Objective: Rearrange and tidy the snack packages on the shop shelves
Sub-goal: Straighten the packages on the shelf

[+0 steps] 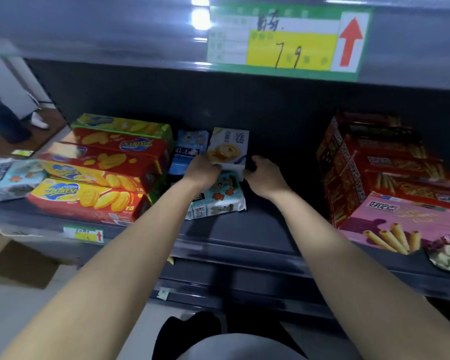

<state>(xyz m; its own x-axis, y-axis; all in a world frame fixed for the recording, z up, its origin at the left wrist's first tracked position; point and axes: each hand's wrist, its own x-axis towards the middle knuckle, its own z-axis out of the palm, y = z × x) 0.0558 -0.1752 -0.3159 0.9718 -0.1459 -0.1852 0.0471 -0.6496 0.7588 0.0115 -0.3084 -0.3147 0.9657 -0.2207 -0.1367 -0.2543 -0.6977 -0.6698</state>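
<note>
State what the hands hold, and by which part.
The left hand grips the white biscuit box by its lower left edge; the right hand touches its lower right corner, grip unclear.

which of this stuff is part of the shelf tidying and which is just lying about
Part of the job: white biscuit box in the left hand, right hand beside it, blue bear packets, red and yellow biscuit boxes, red stick-snack boxes, pink roll box.
Just there: price tag, cardboard box on the floor, white shoe.

Both bare arms stretched forward, left hand (204,170) pinching a white box (229,148) — right hand (264,175) curled alongside
</note>
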